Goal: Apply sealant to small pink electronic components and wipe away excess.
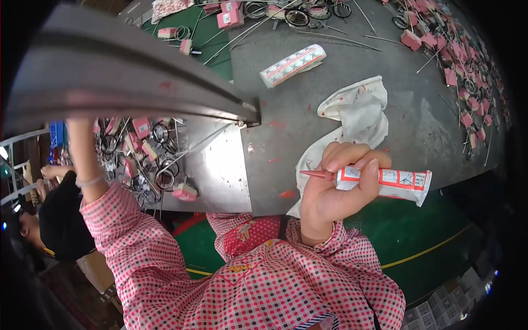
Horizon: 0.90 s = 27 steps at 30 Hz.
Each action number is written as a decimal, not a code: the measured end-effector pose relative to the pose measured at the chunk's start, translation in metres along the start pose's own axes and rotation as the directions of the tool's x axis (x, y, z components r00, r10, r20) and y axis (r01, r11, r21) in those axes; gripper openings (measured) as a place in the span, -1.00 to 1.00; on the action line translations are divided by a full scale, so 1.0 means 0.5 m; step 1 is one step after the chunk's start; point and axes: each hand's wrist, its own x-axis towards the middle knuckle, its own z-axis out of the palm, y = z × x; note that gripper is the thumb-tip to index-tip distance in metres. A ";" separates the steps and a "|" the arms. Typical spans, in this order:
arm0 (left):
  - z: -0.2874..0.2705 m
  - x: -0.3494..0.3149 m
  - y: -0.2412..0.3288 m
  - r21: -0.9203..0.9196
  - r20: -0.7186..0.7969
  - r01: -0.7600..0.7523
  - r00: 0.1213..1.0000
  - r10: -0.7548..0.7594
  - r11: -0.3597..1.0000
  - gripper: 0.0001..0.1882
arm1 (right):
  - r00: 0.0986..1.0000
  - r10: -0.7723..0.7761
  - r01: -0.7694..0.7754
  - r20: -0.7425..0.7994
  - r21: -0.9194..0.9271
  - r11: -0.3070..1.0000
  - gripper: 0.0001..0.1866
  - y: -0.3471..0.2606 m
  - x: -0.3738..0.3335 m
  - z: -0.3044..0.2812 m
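My right hand (pixel 341 187) is wrapped round a white squeeze tube (pixel 404 182) with red markings. The tube's red pointed nozzle (pixel 316 174) sticks out toward the left, above the table. Behind that hand lies a crumpled white cloth (pixel 360 113) with red stains. On the left my left forearm (pixel 82 148) reaches up to a long grey metal bar (pixel 148 82), which slants across the upper left close to the camera. My left hand is hidden or smeared at the bar, so its fingers cannot be made out.
A white roll with red stripes (pixel 293 65) lies on the grey table (pixel 275 143), among small red smears. Pink blocks with coiled cables (pixel 146 148) are heaped at left, along the back and at the far right (pixel 467 82). Another person (pixel 63 214) is at the left.
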 end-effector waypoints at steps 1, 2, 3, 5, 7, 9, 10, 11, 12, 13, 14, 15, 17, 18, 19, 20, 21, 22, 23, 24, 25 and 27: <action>0.059 0.026 -0.016 0.464 0.106 -0.038 0.994 -0.013 0.885 -0.58 | 1.000 0.013 -0.014 -0.021 -0.040 0.999 -0.80 0.006 0.007 -0.001; 0.134 0.044 -0.046 0.795 0.223 -0.154 0.974 -0.047 0.586 -0.59 | 1.000 0.010 -0.011 -0.029 -0.047 0.999 -0.80 0.009 0.012 -0.004; 0.204 0.070 -0.069 0.839 0.297 -0.211 0.950 -0.098 0.501 -0.59 | 0.999 0.036 -0.037 -0.014 -0.044 0.998 -0.80 0.011 0.017 -0.006; 0.301 0.102 -0.096 0.911 0.316 -0.239 0.929 -0.195 0.336 -0.60 | 0.998 0.065 -0.065 -0.004 -0.037 0.997 -0.80 0.014 0.024 -0.013; 0.355 0.112 -0.120 0.952 0.299 -0.270 0.917 -0.263 0.142 -0.59 | 0.998 0.060 -0.061 -0.014 -0.055 0.997 -0.81 0.013 0.031 -0.021; 0.363 0.115 -0.129 0.949 0.289 -0.246 0.929 -0.231 0.196 -0.61 | 0.998 0.055 -0.057 -0.021 -0.063 0.996 -0.81 0.011 0.038 -0.029; 0.355 0.113 -0.126 0.944 0.271 -0.211 0.934 -0.233 0.255 -0.62 | 0.998 0.053 -0.055 -0.037 -0.052 0.997 -0.81 0.011 0.041 -0.032; 0.340 0.111 -0.116 0.918 0.294 -0.229 0.940 -0.171 0.323 -0.62 | 0.997 0.055 -0.057 -0.058 -0.034 0.998 -0.82 0.009 0.045 -0.035; 0.328 0.107 -0.102 0.903 0.318 -0.274 0.944 -0.088 0.331 -0.62 | 0.997 0.051 -0.053 -0.052 -0.034 0.998 -0.82 0.008 0.047 -0.037; 0.309 0.104 -0.079 0.817 0.242 -0.163 0.967 -0.073 0.553 -0.63 | 0.996 0.057 -0.059 -0.063 -0.035 0.998 -0.82 0.005 0.050 -0.039; 0.290 0.097 -0.050 0.670 0.167 -0.050 0.982 -0.084 0.741 -0.64 | 0.995 0.067 -0.070 -0.079 -0.040 0.997 -0.82 0.002 0.051 -0.038; 0.267 0.078 -0.012 0.508 0.072 0.024 0.995 -0.071 0.861 -0.64 | 0.991 0.098 -0.100 -0.089 -0.020 0.995 -0.81 -0.003 0.051 -0.039; 0.215 0.023 0.073 0.268 0.035 -0.022 0.999 0.013 0.963 -0.63 | 0.992 0.087 -0.091 -0.095 -0.031 0.995 -0.81 -0.013 0.048 -0.038; 0.196 -0.012 0.105 0.100 -0.074 -0.039 0.996 0.047 0.994 -0.62 | 0.992 0.076 -0.081 -0.103 -0.041 0.996 -0.80 -0.020 0.046 -0.037; 0.174 -0.046 0.137 -0.065 -0.181 -0.093 0.980 0.079 0.994 -0.61 | 0.991 0.055 -0.057 -0.119 -0.015 0.998 -0.80 -0.025 0.042 -0.037; 0.160 -0.095 0.158 -0.335 -0.411 -0.137 0.912 -0.014 0.932 -0.59 | 0.994 0.044 -0.046 -0.101 -0.019 0.999 -0.80 -0.032 0.037 -0.036; 0.143 -0.150 0.184 -0.586 -0.340 -0.147 0.937 -0.076 0.797 -0.59 | 0.995 0.037 -0.035 -0.092 0.023 0.999 -0.80 -0.038 0.031 -0.037; 0.132 -0.202 0.205 -0.791 -0.237 -0.131 0.966 -0.102 0.598 -0.59 | 0.996 0.026 -0.021 -0.083 0.065 0.998 -0.80 -0.045 0.025 -0.039; 0.133 -0.247 0.212 -0.885 -0.266 -0.182 0.953 -0.145 0.428 -0.59 | 0.997 0.023 -0.016 -0.078 0.089 0.996 -0.79 -0.049 0.017 -0.040; 0.140 -0.286 0.214 -0.954 -0.270 -0.229 0.938 -0.216 0.195 -0.59 | 0.998 0.017 -0.012 -0.068 0.083 0.997 -0.79 -0.055 0.009 -0.043; 0.154 -0.319 0.212 -0.961 -0.270 -0.271 0.897 -0.350 0.047 -0.61 | 0.999 0.012 -0.010 -0.030 0.072 0.997 -0.79 -0.060 0.000 -0.046; 0.206 -0.389 0.208 -0.968 -0.020 -0.118 0.916 -0.401 -0.222 -0.64 | 1.000 0.014 -0.014 -0.001 0.083 0.996 -0.79 -0.064 -0.020 -0.047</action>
